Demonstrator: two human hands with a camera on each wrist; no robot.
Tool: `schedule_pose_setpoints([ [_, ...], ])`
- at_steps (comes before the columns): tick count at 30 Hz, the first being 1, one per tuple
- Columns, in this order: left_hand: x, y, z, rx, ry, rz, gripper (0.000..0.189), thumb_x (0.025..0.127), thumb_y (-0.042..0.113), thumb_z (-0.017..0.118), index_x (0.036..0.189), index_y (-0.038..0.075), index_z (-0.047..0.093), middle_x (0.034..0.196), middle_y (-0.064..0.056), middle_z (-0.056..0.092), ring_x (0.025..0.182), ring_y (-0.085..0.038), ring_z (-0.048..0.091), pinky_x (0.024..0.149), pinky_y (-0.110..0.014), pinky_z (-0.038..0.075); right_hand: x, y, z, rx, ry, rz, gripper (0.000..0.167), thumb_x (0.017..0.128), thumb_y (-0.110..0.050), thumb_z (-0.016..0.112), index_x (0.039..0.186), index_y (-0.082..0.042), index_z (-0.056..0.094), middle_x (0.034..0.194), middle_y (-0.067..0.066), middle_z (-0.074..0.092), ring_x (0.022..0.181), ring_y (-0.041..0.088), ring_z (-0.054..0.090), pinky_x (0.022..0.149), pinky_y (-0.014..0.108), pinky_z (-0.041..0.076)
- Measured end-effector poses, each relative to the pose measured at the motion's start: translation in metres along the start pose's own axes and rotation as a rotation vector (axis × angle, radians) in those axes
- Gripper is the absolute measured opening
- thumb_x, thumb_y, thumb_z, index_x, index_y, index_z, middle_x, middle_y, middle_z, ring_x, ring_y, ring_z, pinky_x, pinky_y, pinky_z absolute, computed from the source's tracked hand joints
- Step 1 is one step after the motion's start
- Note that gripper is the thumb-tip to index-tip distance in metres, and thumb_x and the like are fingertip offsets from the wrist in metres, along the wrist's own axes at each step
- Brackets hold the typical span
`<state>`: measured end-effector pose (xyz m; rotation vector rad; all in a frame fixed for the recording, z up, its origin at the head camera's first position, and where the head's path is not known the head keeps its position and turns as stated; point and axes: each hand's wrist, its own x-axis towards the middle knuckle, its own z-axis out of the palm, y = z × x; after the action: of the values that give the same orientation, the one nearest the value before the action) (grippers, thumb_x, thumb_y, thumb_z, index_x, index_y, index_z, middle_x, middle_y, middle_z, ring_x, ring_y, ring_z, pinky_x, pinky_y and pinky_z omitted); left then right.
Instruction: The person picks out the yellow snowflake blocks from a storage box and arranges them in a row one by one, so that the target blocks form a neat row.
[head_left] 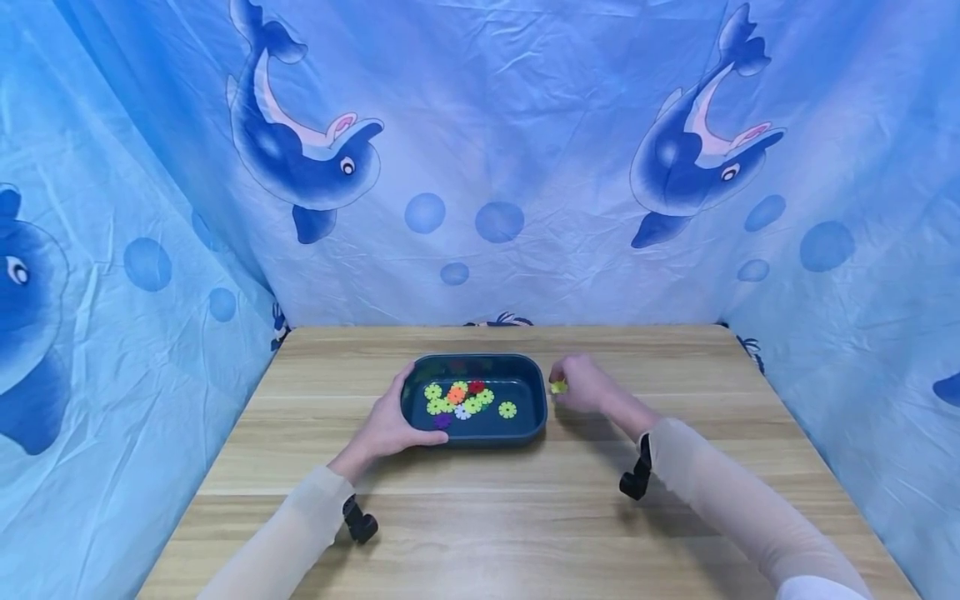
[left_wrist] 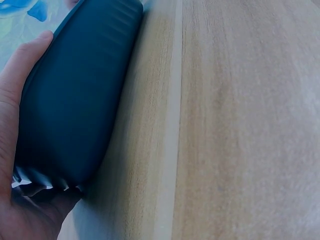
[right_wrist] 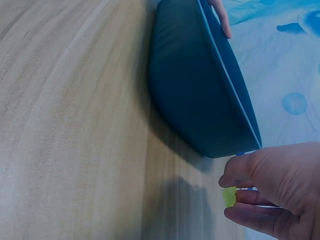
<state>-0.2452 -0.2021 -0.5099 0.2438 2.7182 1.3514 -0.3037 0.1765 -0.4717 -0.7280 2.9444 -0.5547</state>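
Observation:
A dark teal rectangular tub [head_left: 480, 439] sits on the wooden table. Inside it lie several flower-shaped plastic discs [head_left: 507, 409], mostly yellow-green, with an orange, a red, a white and a purple one among them. My left hand [head_left: 387, 421] grips the tub's left end, the thumb along the near rim and the fingers round the far side. Just outside the tub's right end, my right hand [head_left: 583, 383] pinches a yellow-green disc [right_wrist: 229, 196] between thumb and fingers, raised over the table. The tub's wall [right_wrist: 200, 85] stands beside it in the right wrist view.
The wooden table [head_left: 480, 517] reaches back to a blue cloth curtain [head_left: 480, 167] printed with dolphins and bubbles, which also hangs at both sides. Each forearm wears a small black wrist camera, one on the left [head_left: 360, 521] and one on the right [head_left: 636, 477].

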Motion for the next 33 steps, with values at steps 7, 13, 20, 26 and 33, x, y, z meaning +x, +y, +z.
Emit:
schedule_pose_setpoints([
  [7,0.001,-0.002,0.0,-0.003,0.003,0.011,0.136,0.07,0.045,0.1,0.172,0.026,0.011,0.17,-0.02,0.037,0.152,-0.045,0.042,0.122,-0.07,0.036,-0.001,-0.001,0.006,-0.004,-0.003,-0.031,0.024,0.081,-0.002,0.082,0.105,0.001,0.08,0.101,0.015,0.079,0.097,0.029,0.074,0.087,0.046,0.063],
  [13,0.001,-0.001,0.0,0.003,-0.001,0.007,0.136,0.07,0.046,0.1,0.172,0.025,0.011,0.17,-0.02,0.035,0.153,-0.045,0.04,0.122,-0.07,0.036,-0.002,-0.001,0.013,0.003,-0.02,-0.029,0.024,0.079,0.0,0.081,0.103,0.0,0.079,0.099,0.013,0.079,0.094,0.026,0.072,0.085,0.045,0.062],
  [20,0.001,-0.002,0.0,0.012,0.0,-0.001,0.137,0.07,0.047,0.1,0.172,0.025,0.011,0.17,-0.02,0.035,0.153,-0.045,0.04,0.122,-0.071,0.035,-0.002,-0.001,0.019,-0.004,-0.016,-0.035,0.021,0.079,-0.001,0.082,0.1,-0.002,0.08,0.097,0.011,0.079,0.088,0.022,0.071,0.083,0.044,0.062],
  [26,0.001,-0.001,0.0,0.011,-0.004,-0.002,0.136,0.07,0.048,0.099,0.171,0.026,0.011,0.171,-0.019,0.034,0.154,-0.045,0.039,0.122,-0.071,0.035,-0.003,-0.002,0.021,-0.007,-0.026,-0.051,0.017,0.079,-0.001,0.082,0.095,-0.001,0.077,0.089,0.009,0.075,0.082,0.02,0.065,0.079,0.041,0.06],
  [33,0.001,-0.002,0.0,0.005,-0.003,-0.003,0.136,0.07,0.048,0.099,0.172,0.026,0.011,0.172,-0.019,0.033,0.154,-0.045,0.038,0.122,-0.071,0.034,-0.004,-0.003,0.024,-0.02,-0.02,-0.059,0.016,0.077,0.0,0.081,0.092,0.0,0.077,0.088,0.008,0.074,0.081,0.018,0.066,0.078,0.04,0.061],
])
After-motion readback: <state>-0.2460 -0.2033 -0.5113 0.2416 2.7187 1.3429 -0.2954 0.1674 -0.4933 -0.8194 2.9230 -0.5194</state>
